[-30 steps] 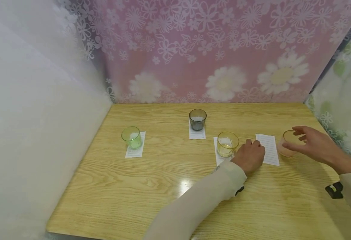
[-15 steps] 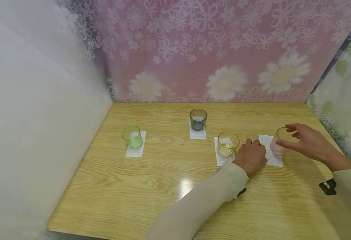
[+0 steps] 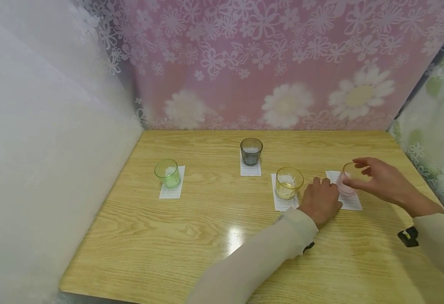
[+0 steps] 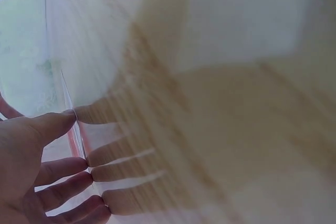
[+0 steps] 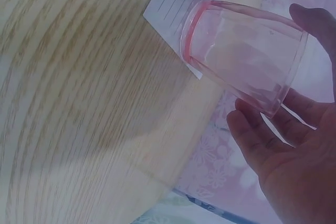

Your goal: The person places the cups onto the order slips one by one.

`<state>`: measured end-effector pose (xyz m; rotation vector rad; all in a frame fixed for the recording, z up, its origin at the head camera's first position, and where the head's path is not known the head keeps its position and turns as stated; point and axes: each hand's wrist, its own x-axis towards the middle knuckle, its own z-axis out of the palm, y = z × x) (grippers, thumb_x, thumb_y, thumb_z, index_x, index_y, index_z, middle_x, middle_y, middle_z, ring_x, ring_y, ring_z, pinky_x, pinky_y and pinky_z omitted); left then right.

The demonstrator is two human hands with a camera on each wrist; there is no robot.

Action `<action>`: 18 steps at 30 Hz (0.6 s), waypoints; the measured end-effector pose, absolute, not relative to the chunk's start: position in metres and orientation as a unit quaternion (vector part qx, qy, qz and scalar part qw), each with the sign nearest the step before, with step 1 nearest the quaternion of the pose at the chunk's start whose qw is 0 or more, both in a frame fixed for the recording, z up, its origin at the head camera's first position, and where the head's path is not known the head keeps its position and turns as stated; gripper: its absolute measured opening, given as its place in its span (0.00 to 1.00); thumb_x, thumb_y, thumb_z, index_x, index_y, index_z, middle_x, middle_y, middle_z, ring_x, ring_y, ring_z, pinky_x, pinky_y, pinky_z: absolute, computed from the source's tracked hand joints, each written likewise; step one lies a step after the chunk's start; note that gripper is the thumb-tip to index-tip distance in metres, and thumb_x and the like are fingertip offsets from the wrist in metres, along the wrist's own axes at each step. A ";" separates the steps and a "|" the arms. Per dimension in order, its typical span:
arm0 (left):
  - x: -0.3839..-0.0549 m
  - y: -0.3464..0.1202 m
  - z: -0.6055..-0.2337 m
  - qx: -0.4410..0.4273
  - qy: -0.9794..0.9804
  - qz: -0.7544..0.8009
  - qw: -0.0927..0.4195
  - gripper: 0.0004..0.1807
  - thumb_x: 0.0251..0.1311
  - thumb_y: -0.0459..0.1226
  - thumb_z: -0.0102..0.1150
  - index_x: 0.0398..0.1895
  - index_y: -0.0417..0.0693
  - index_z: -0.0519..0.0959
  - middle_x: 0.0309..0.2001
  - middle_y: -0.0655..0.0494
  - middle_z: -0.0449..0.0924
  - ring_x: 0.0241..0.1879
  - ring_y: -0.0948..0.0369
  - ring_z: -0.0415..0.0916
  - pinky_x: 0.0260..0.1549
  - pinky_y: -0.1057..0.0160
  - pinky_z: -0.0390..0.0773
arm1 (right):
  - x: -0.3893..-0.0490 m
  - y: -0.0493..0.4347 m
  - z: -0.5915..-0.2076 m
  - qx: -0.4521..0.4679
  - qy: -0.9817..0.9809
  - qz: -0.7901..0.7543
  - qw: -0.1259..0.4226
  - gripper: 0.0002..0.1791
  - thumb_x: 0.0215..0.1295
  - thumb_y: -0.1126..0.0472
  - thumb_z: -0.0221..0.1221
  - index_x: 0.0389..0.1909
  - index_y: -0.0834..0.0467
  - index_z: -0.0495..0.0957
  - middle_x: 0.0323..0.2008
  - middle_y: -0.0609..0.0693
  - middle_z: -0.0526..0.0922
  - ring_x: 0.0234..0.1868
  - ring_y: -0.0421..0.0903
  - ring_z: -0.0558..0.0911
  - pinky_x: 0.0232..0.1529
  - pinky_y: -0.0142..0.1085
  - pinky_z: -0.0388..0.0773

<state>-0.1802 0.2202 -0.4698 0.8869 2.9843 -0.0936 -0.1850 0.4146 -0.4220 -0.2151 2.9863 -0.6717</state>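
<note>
In the head view, my right hand [image 3: 383, 179] grips a clear pink glass cup [image 3: 345, 186] by its upper part, thumb on the near side and fingers on the far side. The cup stands over a lined paper slip [image 3: 353, 204]. In the right wrist view, the pink base of the cup [image 5: 247, 53] overlaps the slip's corner [image 5: 173, 11]. My left hand [image 3: 320, 202] rests its fingertips on the tabletop at the slip's left side, between it and a yellow glass cup [image 3: 287, 190]. The left wrist view shows the left fingers [image 4: 60, 171] reflected in the glossy surface.
The yellow cup stands on its own lined slip [image 3: 284, 205]. Further back is a grey glass cup [image 3: 250, 156] on a slip [image 3: 250, 170], and at the left a green glass cup [image 3: 170, 179] on another [image 3: 169, 194]. Floral curtains enclose the wooden table [image 3: 150, 236].
The right hand has moved left with the pink glass cup, from beside the lined slip to over it. The left hand stays nearly in place at the slip's left side.
</note>
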 end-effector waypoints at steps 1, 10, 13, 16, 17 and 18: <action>-0.180 0.221 -0.470 0.285 0.958 -0.029 0.012 0.22 0.77 0.65 0.57 0.63 0.71 0.82 0.58 0.73 0.78 0.55 0.68 0.72 0.49 0.72 0.81 | -0.185 0.414 -0.422 -0.071 0.972 -0.219 0.037 0.49 0.75 0.42 0.68 0.77 0.76 0.64 0.67 0.81 0.75 0.61 0.79 0.80 0.56 0.75 0.77; -0.180 0.222 -0.473 0.293 0.955 -0.041 0.003 0.24 0.77 0.66 0.55 0.66 0.70 0.81 0.58 0.73 0.79 0.56 0.68 0.73 0.48 0.73 0.81 | -0.186 0.411 -0.424 -0.075 0.972 -0.220 0.041 0.50 0.75 0.41 0.68 0.79 0.75 0.62 0.68 0.80 0.74 0.61 0.78 0.79 0.56 0.75 0.76; -0.180 0.219 -0.472 0.302 0.952 -0.045 -0.005 0.23 0.79 0.65 0.54 0.65 0.69 0.82 0.58 0.72 0.79 0.56 0.68 0.74 0.46 0.74 0.82 | -0.187 0.410 -0.424 -0.076 0.971 -0.220 0.045 0.51 0.76 0.40 0.66 0.81 0.73 0.60 0.70 0.80 0.71 0.63 0.78 0.77 0.56 0.75 0.75; -0.183 0.214 -0.465 0.316 0.948 -0.042 -0.025 0.17 0.83 0.58 0.53 0.60 0.67 0.85 0.56 0.69 0.81 0.55 0.67 0.75 0.43 0.74 0.83 | -0.189 0.410 -0.422 -0.074 0.972 -0.221 0.038 0.49 0.78 0.39 0.63 0.82 0.72 0.60 0.72 0.78 0.69 0.65 0.77 0.75 0.56 0.75 0.74; -0.185 0.213 -0.462 0.319 0.946 -0.042 -0.030 0.16 0.84 0.56 0.52 0.59 0.67 0.86 0.56 0.69 0.81 0.55 0.67 0.75 0.43 0.74 0.84 | -0.190 0.409 -0.421 -0.072 0.972 -0.222 0.034 0.48 0.79 0.39 0.62 0.82 0.71 0.60 0.73 0.77 0.69 0.66 0.77 0.75 0.56 0.75 0.74; -0.186 0.212 -0.459 0.323 0.945 -0.042 -0.034 0.15 0.85 0.53 0.52 0.58 0.66 0.86 0.55 0.68 0.81 0.55 0.66 0.75 0.44 0.74 0.84 | -0.191 0.409 -0.420 -0.071 0.972 -0.224 0.031 0.47 0.80 0.39 0.61 0.82 0.70 0.60 0.74 0.77 0.68 0.67 0.76 0.74 0.56 0.75 0.73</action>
